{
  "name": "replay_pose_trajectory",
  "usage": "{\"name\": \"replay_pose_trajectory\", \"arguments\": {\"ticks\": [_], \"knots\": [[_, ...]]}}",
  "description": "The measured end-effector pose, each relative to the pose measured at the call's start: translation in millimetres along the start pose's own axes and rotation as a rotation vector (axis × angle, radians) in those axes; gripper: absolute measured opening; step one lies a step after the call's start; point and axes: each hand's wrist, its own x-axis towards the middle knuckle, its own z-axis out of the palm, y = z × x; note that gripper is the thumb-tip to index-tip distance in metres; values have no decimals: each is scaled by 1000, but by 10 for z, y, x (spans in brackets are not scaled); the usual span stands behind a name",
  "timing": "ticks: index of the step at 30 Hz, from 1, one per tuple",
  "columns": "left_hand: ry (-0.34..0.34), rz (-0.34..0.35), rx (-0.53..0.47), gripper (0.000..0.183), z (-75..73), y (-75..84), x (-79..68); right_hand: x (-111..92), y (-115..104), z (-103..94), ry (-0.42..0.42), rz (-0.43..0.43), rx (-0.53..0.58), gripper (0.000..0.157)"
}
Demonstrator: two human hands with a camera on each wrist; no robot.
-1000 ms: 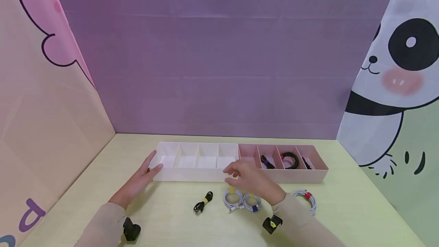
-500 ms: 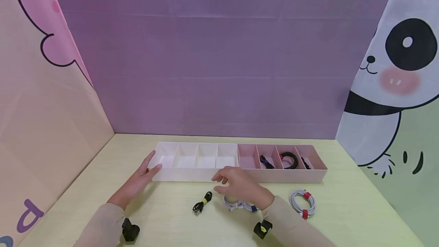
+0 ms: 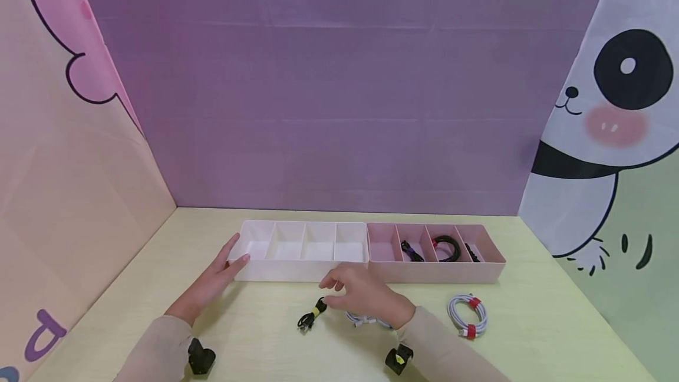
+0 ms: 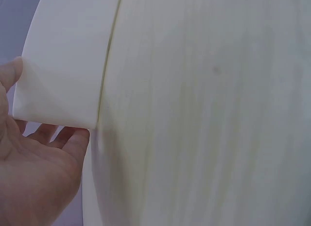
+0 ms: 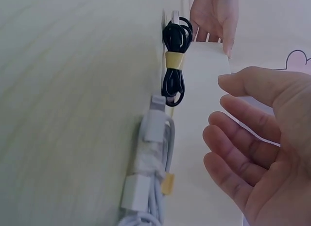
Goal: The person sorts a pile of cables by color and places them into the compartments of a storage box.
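Note:
At the left end of a white divided box (image 3: 302, 271), my left hand (image 3: 214, 279) grips the corner, thumb at the front rim and fingers against the end face. My right hand (image 3: 366, 296) hovers over the table with loosely bent fingers, holding nothing. Its thumb and fingertips are near a bundled black cable (image 3: 312, 315) with a yellow tie, apart from it in the right wrist view. Partly hidden beneath that hand are coiled white cables (image 3: 365, 320); a white cable bundle (image 5: 150, 158) shows up close in the right wrist view.
A pink divided box (image 3: 440, 274) adjoins the white one. Its compartments hold a small dark cable (image 3: 411, 250), a black coil with a red tie (image 3: 458, 247), and a dark item (image 3: 472, 253). Another white coil (image 3: 483, 317) with red ties lies at right.
My right hand has moved left and toward the table's front, from before the boxes' joint to near the black cable, covering more of the white coils. The left hand stays on the box.

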Motion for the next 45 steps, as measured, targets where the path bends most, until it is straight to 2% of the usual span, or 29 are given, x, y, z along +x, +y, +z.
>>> {"name": "replay_pose_trajectory", "arguments": {"ticks": [9,33,45], "knots": [[-12,14,-16,84,-6,-9,0,28,-12,82,-40,3,24,23],[-18,5,-11,84,-10,-24,23,104,-66,182,-125,-77,-103,23],[-10,14,-12,84,-8,-31,23,127,-37,215,-141,-75,-145,20]]}}
